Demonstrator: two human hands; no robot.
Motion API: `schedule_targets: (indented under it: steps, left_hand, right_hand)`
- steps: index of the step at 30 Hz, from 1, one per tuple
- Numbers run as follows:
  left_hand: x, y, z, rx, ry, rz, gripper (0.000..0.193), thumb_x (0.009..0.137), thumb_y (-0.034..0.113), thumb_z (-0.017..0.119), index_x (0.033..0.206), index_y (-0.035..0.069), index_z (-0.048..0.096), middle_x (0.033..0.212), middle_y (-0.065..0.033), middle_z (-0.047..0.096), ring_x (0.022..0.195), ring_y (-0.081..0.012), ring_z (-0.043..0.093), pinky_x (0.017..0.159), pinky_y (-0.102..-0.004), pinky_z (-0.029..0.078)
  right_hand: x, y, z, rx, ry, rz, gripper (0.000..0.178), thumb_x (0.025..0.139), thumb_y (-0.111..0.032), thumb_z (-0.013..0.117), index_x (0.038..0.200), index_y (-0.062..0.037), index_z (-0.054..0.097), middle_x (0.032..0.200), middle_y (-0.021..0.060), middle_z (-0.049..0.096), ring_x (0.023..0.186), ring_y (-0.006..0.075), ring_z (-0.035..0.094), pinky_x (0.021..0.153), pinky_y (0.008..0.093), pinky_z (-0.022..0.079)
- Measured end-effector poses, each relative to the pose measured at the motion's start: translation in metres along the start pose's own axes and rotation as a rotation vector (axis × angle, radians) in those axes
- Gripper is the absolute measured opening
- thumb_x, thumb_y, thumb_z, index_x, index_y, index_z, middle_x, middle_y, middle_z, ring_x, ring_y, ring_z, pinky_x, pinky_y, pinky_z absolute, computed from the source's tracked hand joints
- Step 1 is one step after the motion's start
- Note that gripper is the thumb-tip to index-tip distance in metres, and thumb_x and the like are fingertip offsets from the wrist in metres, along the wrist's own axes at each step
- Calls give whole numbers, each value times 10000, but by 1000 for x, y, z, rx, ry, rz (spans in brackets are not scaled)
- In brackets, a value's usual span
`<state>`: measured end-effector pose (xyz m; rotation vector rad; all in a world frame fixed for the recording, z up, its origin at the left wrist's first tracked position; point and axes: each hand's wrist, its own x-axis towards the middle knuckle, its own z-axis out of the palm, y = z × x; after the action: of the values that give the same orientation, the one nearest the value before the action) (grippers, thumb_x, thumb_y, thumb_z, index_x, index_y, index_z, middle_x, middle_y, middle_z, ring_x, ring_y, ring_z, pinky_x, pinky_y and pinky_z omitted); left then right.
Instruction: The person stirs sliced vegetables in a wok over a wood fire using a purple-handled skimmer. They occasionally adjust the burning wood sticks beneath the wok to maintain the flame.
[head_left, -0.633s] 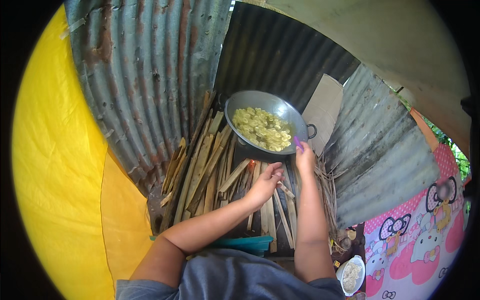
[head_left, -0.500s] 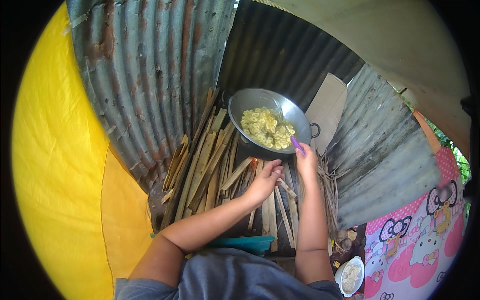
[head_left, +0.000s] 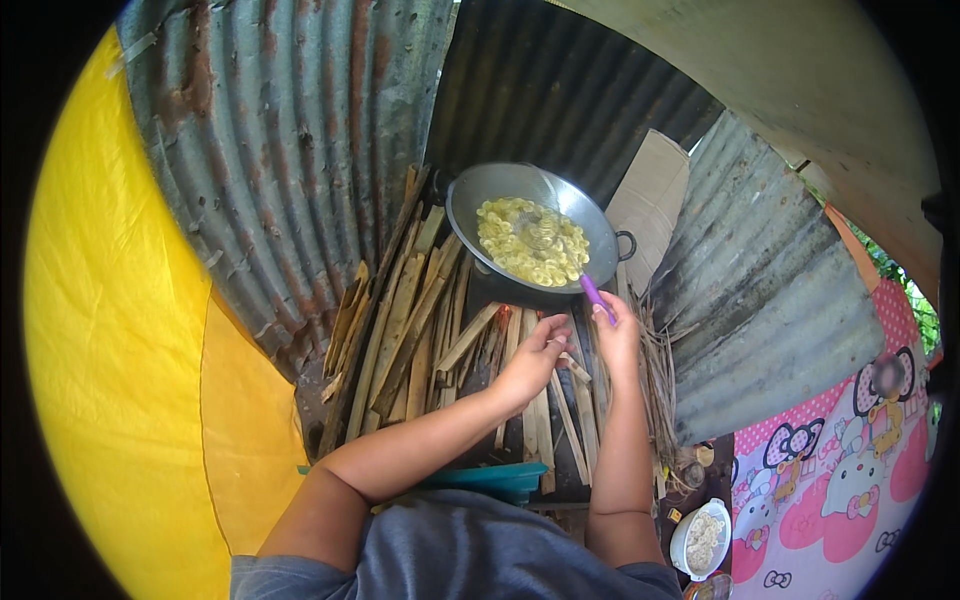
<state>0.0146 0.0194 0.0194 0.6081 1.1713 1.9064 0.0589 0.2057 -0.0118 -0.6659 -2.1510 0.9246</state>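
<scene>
Low in the frame sits a teal stool edge (head_left: 490, 480). At centre, the left hand (head_left: 530, 362) hovers loosely curled over split firewood (head_left: 420, 320), gripping nothing. The right hand (head_left: 618, 335) clasps a purple-handled skimmer (head_left: 597, 296) dipping into the wok (head_left: 600, 225) of yellow chips (head_left: 530, 242) above. Frying looks midway; the next stir needs a steady wrist near the flame

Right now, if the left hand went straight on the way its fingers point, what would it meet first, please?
The left hand points up toward the wok. It would probably first meet the wood sticks feeding the fire under it, then the wok's dark underside; depth is unclear.
</scene>
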Motion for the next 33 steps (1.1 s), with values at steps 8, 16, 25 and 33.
schedule_targets:
  steps: [8,16,25,33]
  left_hand:
    - [-2,-1,-4,9,14,-1,399,981,144,404,1359,29,350,1280,-111,486,1087,-169,521,938,-310,411]
    - [1,-4,-8,11,34,-15,382,984,153,396,1350,48,364,1285,-107,483,1107,-171,509,948,-324,398]
    - [3,-7,-12,13,33,-6,397,984,166,401,1361,49,355,1291,-102,479,1097,-167,511,946,-321,402]
    - [2,-2,-21,11,57,-13,409,984,174,404,1370,49,347,1303,-104,475,1098,-167,511,944,-319,404]
  right_hand:
    - [21,9,-23,-63,114,24,274,879,-128,598,1115,11,605,849,105,662,732,152,630,695,286,482]
    - [21,23,-12,-247,48,64,258,883,-110,583,1113,7,602,884,139,669,793,196,635,726,309,486]
    - [53,20,-6,-246,271,-44,272,879,-166,582,1103,-13,606,920,213,664,818,337,647,743,387,491]
    - [0,-50,-23,-266,-22,-90,282,858,-150,608,1112,-26,616,1013,199,652,926,322,638,812,365,479]
